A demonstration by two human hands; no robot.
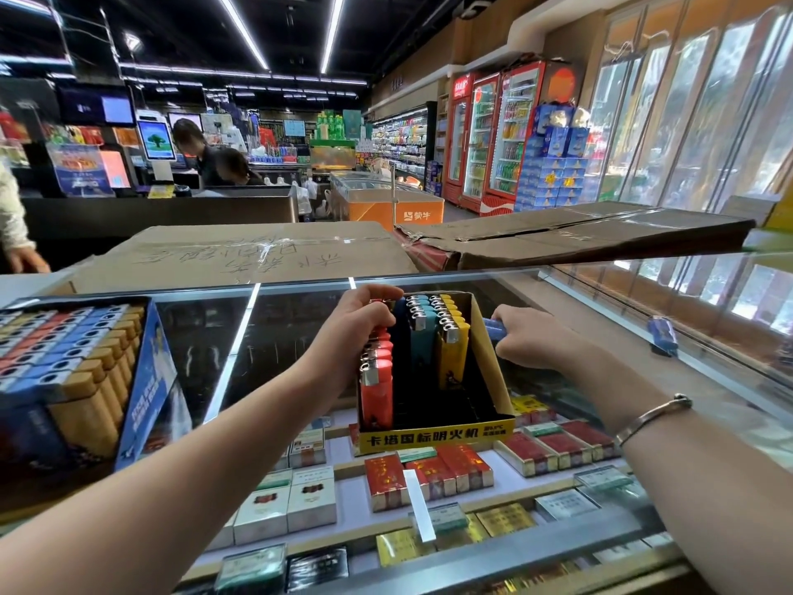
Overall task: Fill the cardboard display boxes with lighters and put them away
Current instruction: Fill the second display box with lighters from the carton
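Blue cardboard marks the full display box [141,380] at the far left of the glass counter [240,337], its rows of lighters already packed tight. Moving right, the person's left hand [360,319] curls over the red lighters [376,380] in the left row of the yellow-fronted display box [437,438], fingers wrapped around the tops at the back of that row while the arm steadies the box side. Next to the red row runs a dark slot that looks unfilled, then a row of teal lighters [420,337] and a row of yellow lighters [452,350], both stopping short of the front, so the box seems about half done. Right of the box wall, the right hand [532,341] pinches a blue lighter [493,328] just outside the cardboard, apparently ready to bring it over. To do this step well, the left hand should likely press the red row back and upright so nothing tips, while the right feeds the blue lighter in metal cap up, base seated in the tray, starting at the back of the slot. Farther right another blue lighter [663,337] lies on the counter edge, well apart. Cigarette packs [386,487] show through the glass below, and large cardboard cartons [240,255] sit behind.
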